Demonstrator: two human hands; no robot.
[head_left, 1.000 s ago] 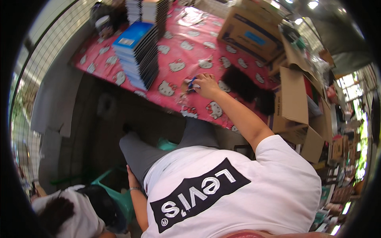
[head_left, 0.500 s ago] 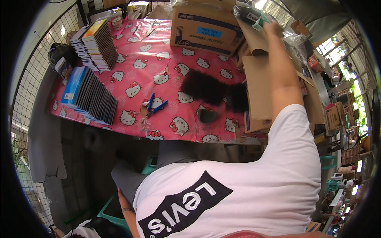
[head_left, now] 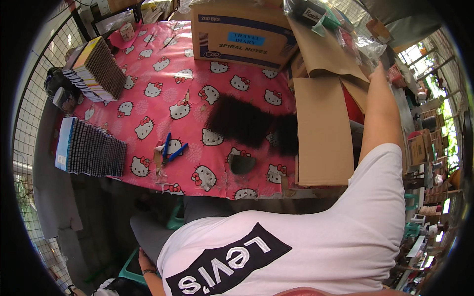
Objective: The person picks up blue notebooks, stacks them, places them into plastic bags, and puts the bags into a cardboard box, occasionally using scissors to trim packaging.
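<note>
My right arm reaches far out to the right. My right hand is at a crumpled clear plastic bag, beyond an open cardboard box with raised flaps. Its fingers are too small and covered to show whether they grip the plastic. Low at the left, my left hand lies flat against my grey-trousered thigh, holding nothing visible. Beside the plastic bag are a black pouch-like item and a green one.
On the pink patterned tablecloth are blue-handled pliers, a small dark cup-like piece and black bristly bundles. Stacked spiral notebooks and yellow-topped ones stand left. A closed carton stands at the back.
My right hand has moved right and nearer, from the green item to the clear plastic. The view has shifted, so the table sits lower and further left. My left hand stays at my thigh.
</note>
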